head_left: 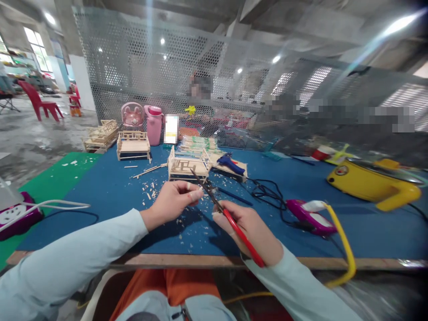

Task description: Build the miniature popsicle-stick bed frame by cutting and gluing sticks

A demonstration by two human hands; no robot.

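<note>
My left hand [174, 198] is closed in a pinch over the blue table, close to the scissor tips. Whatever its fingers hold is too small to make out. Red-handled scissors [241, 234] with dark blades are gripped in my right hand [256, 223], their blades slanting up and left past the left fingertips. Just beyond the hands stands a small wooden stick frame [190, 167], shaped like a miniature bed or bench. Pale stick scraps [151, 192] lie scattered left of and below it. Behind the frame is a bundle of thin sticks [197, 145].
A blue glue gun [230, 163] rests right of the frame, its black cable [267, 191] coiled nearby. Purple power strips [310, 217] sit either side. A yellow pot [364, 180] stands right; finished-looking stick pieces [133, 145] and a pink bottle [154, 126] stand back left, before perforated mesh [133, 58].
</note>
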